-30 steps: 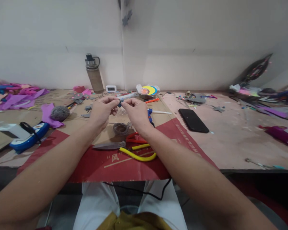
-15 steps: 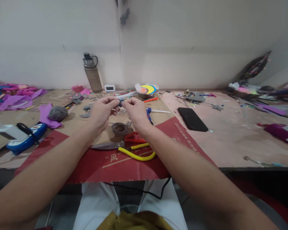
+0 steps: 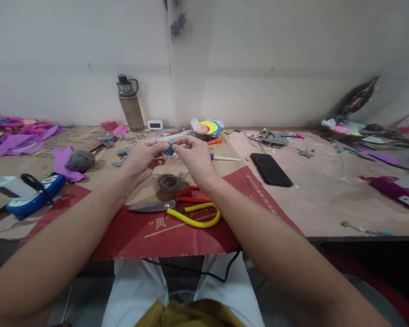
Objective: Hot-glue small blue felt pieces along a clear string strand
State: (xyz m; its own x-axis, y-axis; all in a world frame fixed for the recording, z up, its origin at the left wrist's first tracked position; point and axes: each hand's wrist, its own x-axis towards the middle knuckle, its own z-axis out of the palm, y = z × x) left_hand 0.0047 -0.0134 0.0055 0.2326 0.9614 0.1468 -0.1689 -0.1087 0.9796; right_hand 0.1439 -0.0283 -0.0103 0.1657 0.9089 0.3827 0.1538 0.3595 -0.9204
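Observation:
A small blue piece [image 3: 170, 150] is pinched between the fingertips of my left hand [image 3: 146, 156] and my right hand [image 3: 195, 156], held over the middle of the table. Its exact kind is too small to make out. Below my hands lies a coil of grey cord [image 3: 169, 182]. Nearer to me, scissors with yellow handles [image 3: 199, 221] and a long metal blade rest on a red sheet [image 3: 187, 243]. Red-orange handles [image 3: 191, 194] of another tool lie behind them, partly covered by my right forearm. A blue tool with a white stick [image 3: 226, 158] shows beyond my right wrist.
At the back stand a bottle [image 3: 131, 106], a small white timer [image 3: 155, 125] and a bowl [image 3: 207, 135]. To the right lie a black phone [image 3: 271, 170] and a grey star [image 3: 305, 153]. Left are a grey yarn ball [image 3: 81, 161], purple scraps [image 3: 27, 144] and a blue power strip [image 3: 37, 200].
Both hands stay together at the same spot. More of the blue piece shows between the fingertips, and the fingers have shifted slightly. The view has drifted a little.

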